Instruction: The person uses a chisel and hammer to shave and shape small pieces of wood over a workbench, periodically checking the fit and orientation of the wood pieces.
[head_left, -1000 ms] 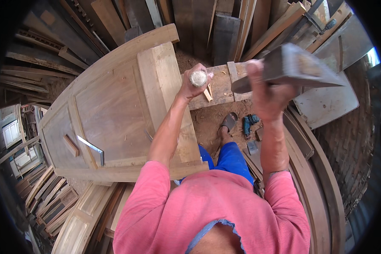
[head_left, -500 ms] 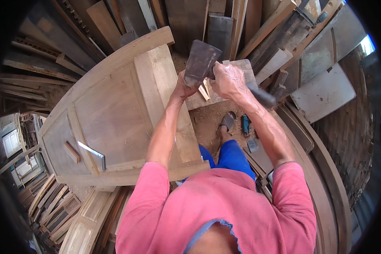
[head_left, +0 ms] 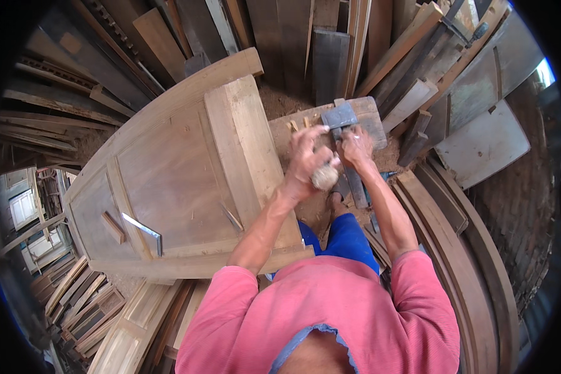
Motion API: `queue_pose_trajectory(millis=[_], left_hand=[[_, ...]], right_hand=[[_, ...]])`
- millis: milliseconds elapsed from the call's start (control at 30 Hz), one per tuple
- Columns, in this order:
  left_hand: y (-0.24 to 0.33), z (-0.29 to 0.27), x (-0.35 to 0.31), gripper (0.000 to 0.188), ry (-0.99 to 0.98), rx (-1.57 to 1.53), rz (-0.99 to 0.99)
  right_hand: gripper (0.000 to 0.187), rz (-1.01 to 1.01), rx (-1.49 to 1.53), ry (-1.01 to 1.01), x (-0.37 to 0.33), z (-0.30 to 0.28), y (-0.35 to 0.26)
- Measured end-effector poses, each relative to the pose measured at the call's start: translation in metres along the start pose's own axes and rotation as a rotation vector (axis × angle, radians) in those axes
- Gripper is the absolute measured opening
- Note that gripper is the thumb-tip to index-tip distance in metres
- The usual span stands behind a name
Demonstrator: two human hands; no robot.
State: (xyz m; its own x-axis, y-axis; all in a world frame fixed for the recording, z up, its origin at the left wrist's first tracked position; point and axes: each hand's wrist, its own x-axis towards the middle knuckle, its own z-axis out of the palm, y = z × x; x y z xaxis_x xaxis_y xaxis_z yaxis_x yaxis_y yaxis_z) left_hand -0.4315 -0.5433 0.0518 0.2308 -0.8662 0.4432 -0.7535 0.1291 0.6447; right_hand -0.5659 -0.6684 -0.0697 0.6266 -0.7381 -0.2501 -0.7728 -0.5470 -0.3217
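**Hatchet blade set against a wooden peg on the chopping block**

A short wooden peg (head_left: 325, 176) is gripped in the left hand (head_left: 308, 159), which is clenched around its upper part; the pale, rounded end of the peg is seen just below the fingers. The right hand (head_left: 357, 148) is closed around the handle of a hatchet (head_left: 340, 118), taken close under the grey metal head, and the head is laid over the worn wooden block (head_left: 373, 115) that serves as the surface. Both hands are held just beside each other above the block, with a few wood chips (head_left: 293, 126) lying at its left edge.

The hatchet is judged heavy at the head and stiff; a grip high on the handle, near the blade, gives control for fine shaving. The peg is judged light, hard and rather small, so it is best held well above the cutting edge, with the fingers kept clear.

To the left, a large panelled wooden door (head_left: 168, 181) is propped, with a metal square (head_left: 144, 229) resting on it. Planks (head_left: 330, 62) are stacked all around.
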Motion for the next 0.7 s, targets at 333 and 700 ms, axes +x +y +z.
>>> queue_pose_trajectory(millis=[333,700], left_hand=[[0.055,-0.012,-0.044,0.029,-0.346,0.008,0.125],[-0.051,-0.067,-0.13,0.071,-0.695,-1.325,-1.166]], right_hand=[[0.02,-0.078,1.266,-0.566,-0.087,-0.036,-0.017],[0.027,0.024,1.345,-0.942,-0.163,-0.098,-0.093]])
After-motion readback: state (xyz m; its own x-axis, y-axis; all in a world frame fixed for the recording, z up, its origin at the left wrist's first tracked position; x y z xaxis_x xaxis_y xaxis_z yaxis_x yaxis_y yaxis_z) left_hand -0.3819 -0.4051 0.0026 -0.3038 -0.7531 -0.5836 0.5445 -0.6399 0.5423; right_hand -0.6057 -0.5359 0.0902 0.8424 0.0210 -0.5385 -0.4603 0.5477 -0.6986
